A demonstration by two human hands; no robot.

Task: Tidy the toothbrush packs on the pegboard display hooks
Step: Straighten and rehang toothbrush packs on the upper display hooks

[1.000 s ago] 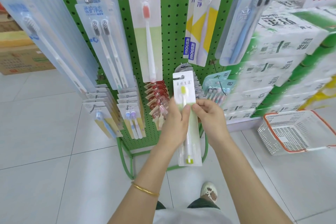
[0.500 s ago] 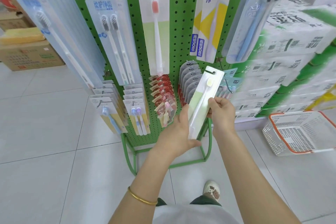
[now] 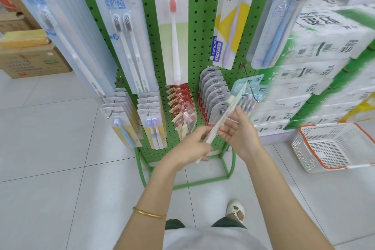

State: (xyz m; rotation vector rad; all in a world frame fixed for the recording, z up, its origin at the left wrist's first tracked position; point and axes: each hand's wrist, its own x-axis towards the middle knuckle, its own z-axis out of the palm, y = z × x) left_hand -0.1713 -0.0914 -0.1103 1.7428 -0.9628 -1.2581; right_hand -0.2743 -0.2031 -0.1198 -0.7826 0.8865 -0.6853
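Observation:
A long toothbrush pack (image 3: 225, 114) is turned edge-on to me and slants from lower left to upper right in front of the green pegboard (image 3: 199, 32). My left hand (image 3: 189, 147) grips its lower end. My right hand (image 3: 238, 132) is beside its middle with fingers spread and relaxed, palm toward the pack. The pack's top end points at the teal packs (image 3: 248, 92) on the lower right hook. A matching pack with a pink brush (image 3: 173, 32) hangs higher up in the middle column.
Rows of grey (image 3: 215, 95) and red packs (image 3: 181, 105) hang on the low hooks just behind my hands. A white basket with an orange rim (image 3: 332, 146) sits on the floor at right. Stacked tissue bales (image 3: 316, 61) stand right, cardboard boxes (image 3: 30, 61) left.
The pack has turned from facing me to edge-on and tilted further to the right. My right hand has let go of it and opened; my left hand slid to its lower end.

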